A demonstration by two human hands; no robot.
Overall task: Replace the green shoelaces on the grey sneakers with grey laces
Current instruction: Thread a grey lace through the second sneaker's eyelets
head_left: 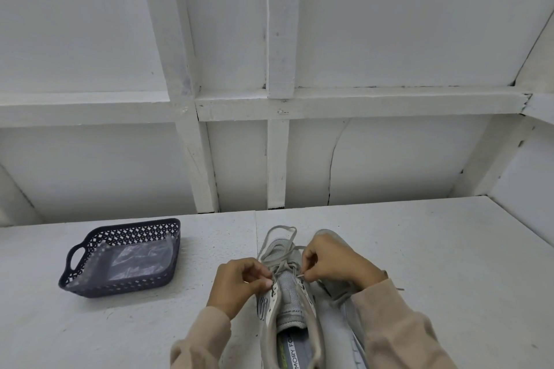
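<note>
Dark basket (120,286) far left on the table (434,249), clear bags inside.

Left hand (239,281): fingers curled, pinching the grey lace (278,231) at the left eyelet row. Sneaker (289,296) mid-table between both hands, toe pointing far, heel near, long axis running near-to-far. Slack loops lie over the toe.

Right hand (332,263): pinching the lace tip at a right eyelet.

Second sneaker (355,317) just beside it, partly under the right sleeve.

Judgement: threading upward, near eyelets unfilled. Best to keep the tip stiff, steady the eyelet flap, pull both ends even, avoid twists.
</note>
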